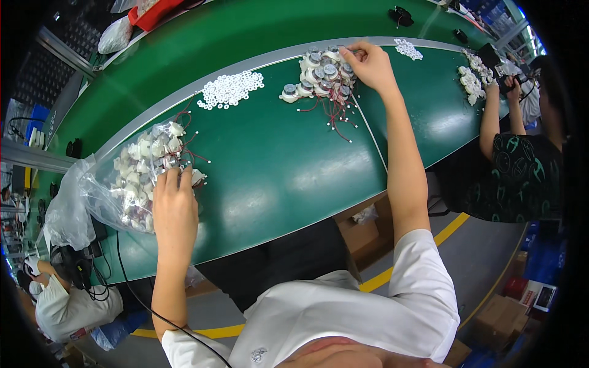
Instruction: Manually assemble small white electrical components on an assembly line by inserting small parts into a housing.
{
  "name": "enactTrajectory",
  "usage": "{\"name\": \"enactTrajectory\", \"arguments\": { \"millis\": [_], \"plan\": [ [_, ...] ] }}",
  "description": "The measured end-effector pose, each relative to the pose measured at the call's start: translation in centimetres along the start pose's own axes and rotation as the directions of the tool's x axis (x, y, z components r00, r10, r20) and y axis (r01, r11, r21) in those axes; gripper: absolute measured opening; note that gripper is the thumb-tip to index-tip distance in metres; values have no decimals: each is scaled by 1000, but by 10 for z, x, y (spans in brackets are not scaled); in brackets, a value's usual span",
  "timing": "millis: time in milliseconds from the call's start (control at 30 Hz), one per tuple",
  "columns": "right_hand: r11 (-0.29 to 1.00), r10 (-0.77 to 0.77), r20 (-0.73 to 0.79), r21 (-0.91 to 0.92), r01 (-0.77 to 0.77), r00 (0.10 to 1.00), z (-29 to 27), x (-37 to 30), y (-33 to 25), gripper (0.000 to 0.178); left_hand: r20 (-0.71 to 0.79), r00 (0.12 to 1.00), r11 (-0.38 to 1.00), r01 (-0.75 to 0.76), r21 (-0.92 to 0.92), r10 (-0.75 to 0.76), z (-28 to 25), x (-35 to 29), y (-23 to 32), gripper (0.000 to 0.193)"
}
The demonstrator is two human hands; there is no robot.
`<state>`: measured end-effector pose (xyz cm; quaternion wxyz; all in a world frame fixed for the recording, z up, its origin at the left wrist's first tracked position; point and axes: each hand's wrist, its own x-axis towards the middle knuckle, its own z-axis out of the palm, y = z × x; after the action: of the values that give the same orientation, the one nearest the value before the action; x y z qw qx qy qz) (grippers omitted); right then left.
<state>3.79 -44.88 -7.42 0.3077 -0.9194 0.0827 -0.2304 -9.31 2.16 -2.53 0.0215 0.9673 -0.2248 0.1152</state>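
Observation:
On the green tabletop at the left, a clear plastic bag (101, 187) lies full of small motors (132, 175) with white housings and thin red wires. My left hand (175, 199) is at its open mouth, fingers curled down around a small motor there. Farther off, right of centre, a heap of the same small motors (319, 76) shows grey round tops, its wires trailing toward me. My right hand (371, 64) reaches to the heap's far right edge with thumb and fingers pinched together. Whatever sits between those fingertips is hidden.
White ring-shaped parts (230, 90) form a pile between bag and heap, and a smaller ring pile (408, 49) lies beyond my right hand. A metal rail (276, 58) borders the far side. At the right a co-worker (521, 147) handles white parts. A red bin (150, 13) stands far left.

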Motion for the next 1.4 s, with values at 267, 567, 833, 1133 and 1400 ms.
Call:
{"name": "enactTrajectory", "arguments": {
  "millis": [267,567,833,1133,1400],
  "plan": [
    [990,-103,-418,45,134,902,-6,2,-11,43,13,979,962,-204,184,205,3,21,-3,26],
    [721,-559,-217,349,599,800,25,-73,-122,25,-154,961,973,-230,9,229,2,37,1,34],
    [351,-528,256,934,-66,810,73,-132,-159,52,-449,891,814,-309,-492,67,9,73,38,37],
    [226,-223,613,789,-572,758,71,-98,-124,30,-344,927,739,-126,-662,-150,69,99,58,68],
    [913,-316,373,371,172,873,60,-95,-128,24,-328,928,847,-24,-531,-179,102,108,40,61]
  ]
}}
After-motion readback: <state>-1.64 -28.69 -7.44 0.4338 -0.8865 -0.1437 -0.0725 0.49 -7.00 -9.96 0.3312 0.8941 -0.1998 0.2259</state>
